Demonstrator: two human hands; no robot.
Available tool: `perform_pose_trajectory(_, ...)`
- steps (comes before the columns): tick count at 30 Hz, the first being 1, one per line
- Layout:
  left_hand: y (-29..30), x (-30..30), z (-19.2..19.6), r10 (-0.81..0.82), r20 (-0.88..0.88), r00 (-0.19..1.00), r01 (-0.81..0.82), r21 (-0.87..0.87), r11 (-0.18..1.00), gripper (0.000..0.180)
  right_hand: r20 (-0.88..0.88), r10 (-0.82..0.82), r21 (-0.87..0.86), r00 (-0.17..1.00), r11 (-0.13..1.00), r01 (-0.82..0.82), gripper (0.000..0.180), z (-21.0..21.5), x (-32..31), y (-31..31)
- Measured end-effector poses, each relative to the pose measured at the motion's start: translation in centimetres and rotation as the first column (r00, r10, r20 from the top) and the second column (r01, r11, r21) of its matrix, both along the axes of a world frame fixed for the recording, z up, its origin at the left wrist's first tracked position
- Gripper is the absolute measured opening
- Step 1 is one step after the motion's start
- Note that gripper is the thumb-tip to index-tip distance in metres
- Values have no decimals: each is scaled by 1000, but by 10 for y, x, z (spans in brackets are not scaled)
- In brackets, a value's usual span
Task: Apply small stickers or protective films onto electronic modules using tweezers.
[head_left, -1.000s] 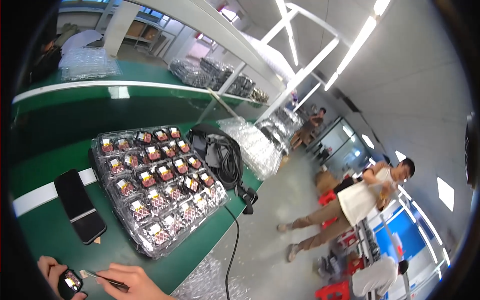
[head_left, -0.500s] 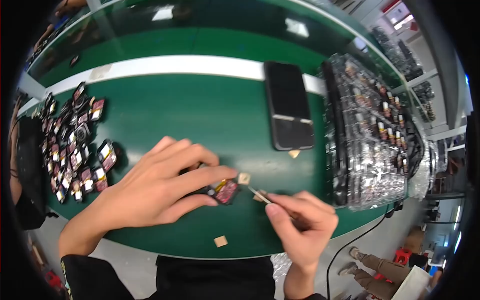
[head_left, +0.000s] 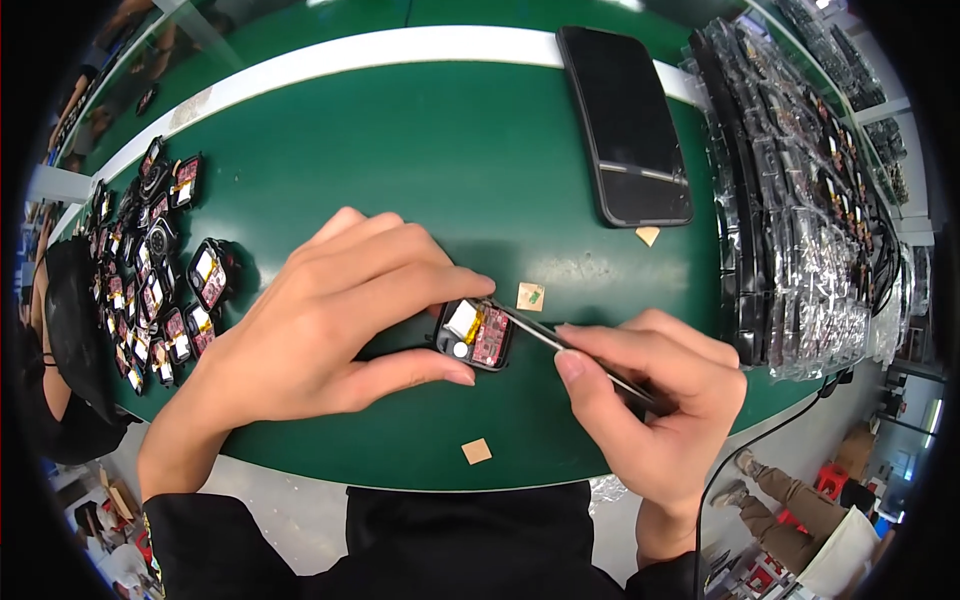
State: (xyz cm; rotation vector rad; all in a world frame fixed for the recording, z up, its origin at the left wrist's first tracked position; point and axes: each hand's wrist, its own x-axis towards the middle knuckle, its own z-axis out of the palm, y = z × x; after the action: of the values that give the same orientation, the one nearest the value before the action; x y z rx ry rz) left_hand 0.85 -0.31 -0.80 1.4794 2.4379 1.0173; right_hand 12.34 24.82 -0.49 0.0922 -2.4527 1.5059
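My left hand (head_left: 330, 320) grips a small open watch case (head_left: 489, 338) between thumb and fingers, low over the green table. Inside the case a reddish circuit board, a white battery, yellow tape and a round white part show. Closed around a pair of metal tweezers (head_left: 540, 333) is my right hand (head_left: 665, 400). The tweezer tips reach the case's upper edge beside my left index fingertip; whether they pinch anything is too small to tell. Just beyond the case lies a tan square (head_left: 531, 297) with a green mark. Another tan square (head_left: 477, 452) lies near the table's front edge.
A heap of similar open watch cases (head_left: 150, 280) covers the left side. At the back right lies a black phone (head_left: 628, 120), a tan scrap (head_left: 648, 236) by its near end. Stacked clear plastic trays (head_left: 800, 220) stand at the right. A white rail (head_left: 400, 45) crosses the back.
My view has shifted, with the table lying differently in the picture. The tweezer tips have gone from beside the tan square to the case's upper edge. The case's inside now faces me more.
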Motion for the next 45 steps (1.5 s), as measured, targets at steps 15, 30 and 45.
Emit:
perform_pose_trajectory(15, 2, 0, -3, -22, -39, 999, 21, -14, 1000, 59, 12, 5, 57, 1000, 998, -6, 18, -9, -1, -6)
perform_pose_trajectory(30, 5, 0, 4, 14, 25, 1000, -14, -14, 1000, 62, 49, -41, -13, 998, 999, 42, 15, -5, 4, -1)
perform_pose_trajectory(45, 2, -2, -6, -64, -137, 989, 75, 73, 995, 48, 42, -56, -4, 998, 998, 57, 17, -6, 6, -4)
